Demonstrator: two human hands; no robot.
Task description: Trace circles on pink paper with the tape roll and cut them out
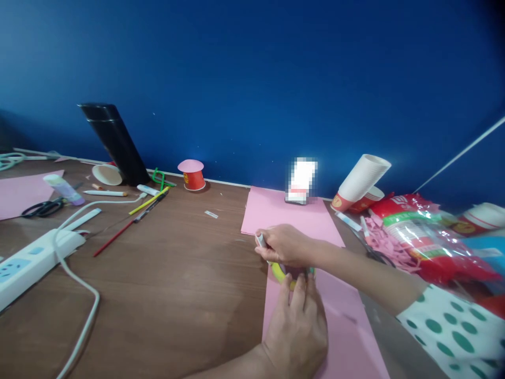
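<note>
Head view: gripping marker (261, 240) in right hand (286, 245), fingers closed round it, with upper end poking out to the left. Steadying ring (278, 272) with left hand (298, 321), fingers extended, slightly apart, resting on near edge, wrapped round nothing visible. To do well: press ring flat on pink sheet (347, 337), allow no creep; hold marker snug to outer rim at constant tilt, go slow and even; shift left fingers clear of the line before reaching them. Marker within right fingers, at ring's far-left edge, just beyond left fingertips. Ring between both hands, partly covered, near sheet's left edge on bench (177, 295). Cannot tell about marker-tip contact: hidden.
</note>
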